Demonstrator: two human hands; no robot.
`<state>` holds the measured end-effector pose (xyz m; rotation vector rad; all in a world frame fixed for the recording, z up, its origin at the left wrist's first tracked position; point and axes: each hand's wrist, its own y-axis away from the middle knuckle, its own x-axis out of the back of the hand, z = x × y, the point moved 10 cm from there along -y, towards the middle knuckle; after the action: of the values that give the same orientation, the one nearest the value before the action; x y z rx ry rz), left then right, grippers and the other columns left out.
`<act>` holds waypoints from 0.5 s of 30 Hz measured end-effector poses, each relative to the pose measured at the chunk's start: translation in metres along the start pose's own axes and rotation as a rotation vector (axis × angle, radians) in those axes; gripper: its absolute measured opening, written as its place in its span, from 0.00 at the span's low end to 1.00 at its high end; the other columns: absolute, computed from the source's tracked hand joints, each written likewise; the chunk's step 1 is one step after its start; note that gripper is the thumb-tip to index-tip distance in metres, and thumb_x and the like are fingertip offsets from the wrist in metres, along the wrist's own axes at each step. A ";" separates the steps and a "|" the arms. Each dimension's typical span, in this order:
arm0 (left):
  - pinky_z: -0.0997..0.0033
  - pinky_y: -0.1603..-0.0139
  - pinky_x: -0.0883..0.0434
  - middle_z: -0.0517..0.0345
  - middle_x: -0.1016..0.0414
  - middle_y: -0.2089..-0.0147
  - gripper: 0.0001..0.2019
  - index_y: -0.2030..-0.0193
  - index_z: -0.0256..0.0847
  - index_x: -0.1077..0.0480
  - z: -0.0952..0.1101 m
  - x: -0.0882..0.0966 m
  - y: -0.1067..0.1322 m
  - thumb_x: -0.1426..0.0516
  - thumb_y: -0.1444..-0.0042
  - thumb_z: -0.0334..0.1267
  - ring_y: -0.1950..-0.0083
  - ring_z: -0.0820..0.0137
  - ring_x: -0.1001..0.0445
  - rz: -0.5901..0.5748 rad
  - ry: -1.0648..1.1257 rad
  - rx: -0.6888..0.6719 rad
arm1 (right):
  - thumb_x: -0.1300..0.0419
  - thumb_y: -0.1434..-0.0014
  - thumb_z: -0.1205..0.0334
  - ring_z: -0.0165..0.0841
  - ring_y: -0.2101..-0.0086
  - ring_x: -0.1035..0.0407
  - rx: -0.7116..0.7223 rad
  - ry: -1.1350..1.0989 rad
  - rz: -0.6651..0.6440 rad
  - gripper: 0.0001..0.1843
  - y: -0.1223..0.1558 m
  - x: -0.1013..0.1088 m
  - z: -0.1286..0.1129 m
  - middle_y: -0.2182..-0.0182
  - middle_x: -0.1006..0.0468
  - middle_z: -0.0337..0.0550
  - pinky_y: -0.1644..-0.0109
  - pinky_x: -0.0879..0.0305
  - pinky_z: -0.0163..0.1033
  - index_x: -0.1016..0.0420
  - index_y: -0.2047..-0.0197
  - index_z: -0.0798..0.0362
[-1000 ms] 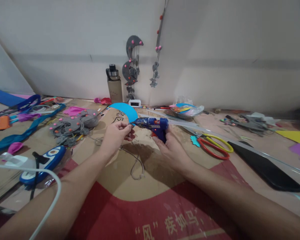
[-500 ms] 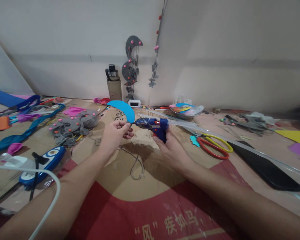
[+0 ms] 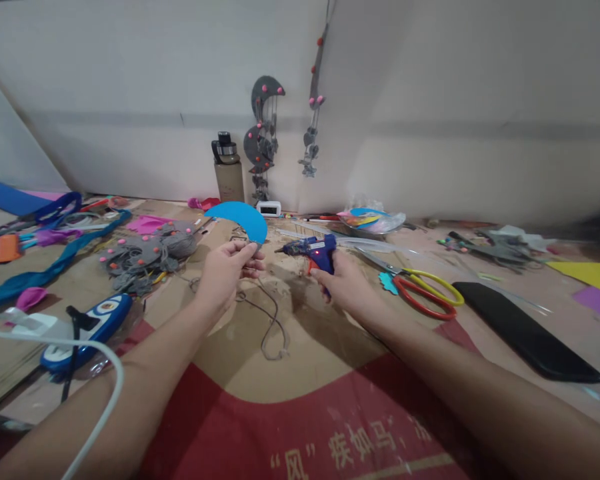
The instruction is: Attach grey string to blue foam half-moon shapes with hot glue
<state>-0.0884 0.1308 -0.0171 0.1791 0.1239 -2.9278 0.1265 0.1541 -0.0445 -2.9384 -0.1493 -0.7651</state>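
Observation:
Pinched in my left hand [image 3: 233, 270] is a bright blue crescent-shaped felt piece [image 3: 243, 219], held up by its lower tip. My right hand [image 3: 345, 273] is wrapped round the handle of a blue hot glue gun [image 3: 313, 250]. The gun's nozzle points left toward the crescent's lower tip, with a gap between them. A thin grey cord [image 3: 275, 320] hangs below my left hand and ends in a loop over the cardboard [image 3: 245, 380]; whether my fingers also hold it I cannot tell.
Scissors [image 3: 425, 293] with red and yellow handles lie right of the gun, beside a black slab [image 3: 527, 330]. Grey felt moons with pompoms [image 3: 153, 250] lie left, near a blue power strip [image 3: 87, 330] with a white cable. A bottle [image 3: 229, 170] stands against the wall.
My right hand has drawn the glue gun back to the right and slightly down, its nozzle leaving the crescent's tip. The blue crescent has shifted slightly left in my left hand.

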 end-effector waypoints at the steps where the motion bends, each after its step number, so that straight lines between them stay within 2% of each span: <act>1: 0.77 0.77 0.35 0.54 0.25 0.69 0.13 0.69 0.35 0.30 0.000 0.000 -0.001 0.38 0.55 0.44 0.73 0.74 0.28 -0.006 -0.010 -0.008 | 0.46 0.45 0.57 0.32 0.79 0.34 -0.066 0.020 -0.061 0.11 -0.006 -0.004 0.010 0.77 0.29 0.39 0.75 0.38 0.37 0.37 0.59 0.52; 3: 0.77 0.77 0.38 0.54 0.25 0.67 0.13 0.69 0.36 0.29 0.001 0.002 -0.002 0.39 0.55 0.45 0.71 0.73 0.28 0.004 -0.064 -0.050 | 0.47 0.44 0.57 0.32 0.78 0.34 -0.096 0.175 -0.108 0.09 -0.014 -0.003 0.017 0.77 0.30 0.40 0.73 0.38 0.37 0.36 0.64 0.53; 4: 0.76 0.77 0.38 0.55 0.25 0.68 0.13 0.69 0.36 0.28 0.003 0.005 -0.003 0.39 0.55 0.46 0.71 0.73 0.29 0.023 -0.105 -0.086 | 0.45 0.45 0.56 0.35 0.75 0.32 -0.049 0.287 -0.073 0.09 -0.017 0.004 0.012 0.76 0.30 0.43 0.70 0.38 0.39 0.36 0.67 0.53; 6: 0.75 0.73 0.38 0.57 0.25 0.69 0.12 0.70 0.38 0.26 0.012 0.010 -0.003 0.39 0.54 0.46 0.70 0.73 0.30 0.081 -0.210 -0.190 | 0.42 0.47 0.55 0.41 0.64 0.32 0.110 0.491 0.104 0.11 -0.014 0.021 -0.012 0.69 0.29 0.50 0.61 0.38 0.44 0.35 0.71 0.54; 8: 0.73 0.69 0.37 0.57 0.25 0.68 0.11 0.71 0.39 0.25 0.025 0.014 0.001 0.40 0.53 0.45 0.68 0.72 0.31 0.149 -0.334 -0.314 | 0.41 0.49 0.56 0.45 0.56 0.37 0.264 0.537 0.298 0.11 0.002 0.031 -0.043 0.62 0.31 0.54 0.54 0.41 0.49 0.35 0.70 0.54; 9: 0.72 0.66 0.36 0.57 0.24 0.67 0.10 0.71 0.40 0.25 0.032 0.014 0.004 0.40 0.52 0.45 0.66 0.70 0.30 0.174 -0.402 -0.374 | 0.41 0.49 0.57 0.45 0.55 0.39 0.306 0.480 0.341 0.10 0.009 0.031 -0.054 0.61 0.32 0.54 0.52 0.42 0.50 0.36 0.69 0.54; 10: 0.71 0.64 0.36 0.56 0.24 0.65 0.10 0.72 0.40 0.25 0.040 0.013 0.008 0.41 0.52 0.44 0.64 0.69 0.30 0.197 -0.471 -0.433 | 0.43 0.47 0.56 0.43 0.55 0.39 0.353 0.375 0.300 0.10 0.014 0.021 -0.064 0.60 0.33 0.52 0.52 0.42 0.49 0.36 0.67 0.54; 12: 0.69 0.58 0.35 0.55 0.24 0.63 0.08 0.72 0.41 0.25 0.054 0.008 0.016 0.41 0.51 0.43 0.59 0.67 0.29 0.224 -0.601 -0.545 | 0.44 0.46 0.55 0.39 0.55 0.38 0.408 0.077 0.157 0.11 0.018 -0.005 -0.081 0.58 0.32 0.49 0.51 0.41 0.47 0.37 0.62 0.52; 14: 0.67 0.52 0.36 0.54 0.24 0.63 0.07 0.72 0.41 0.26 0.067 0.003 0.024 0.41 0.51 0.41 0.57 0.66 0.30 0.240 -0.700 -0.651 | 0.43 0.46 0.54 0.35 0.54 0.37 0.385 -0.252 0.003 0.16 0.016 -0.034 -0.092 0.55 0.32 0.47 0.49 0.41 0.44 0.39 0.56 0.50; 15: 0.66 0.50 0.37 0.54 0.24 0.62 0.05 0.72 0.41 0.26 0.072 0.001 0.028 0.41 0.51 0.40 0.56 0.65 0.30 0.243 -0.738 -0.693 | 0.43 0.46 0.54 0.33 0.56 0.36 0.350 -0.414 -0.058 0.16 0.013 -0.046 -0.095 0.56 0.32 0.45 0.50 0.40 0.43 0.40 0.56 0.50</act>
<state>-0.0918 0.0965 0.0521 -0.8929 0.8804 -2.3447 0.0423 0.1263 0.0140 -2.7158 -0.3602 -0.1060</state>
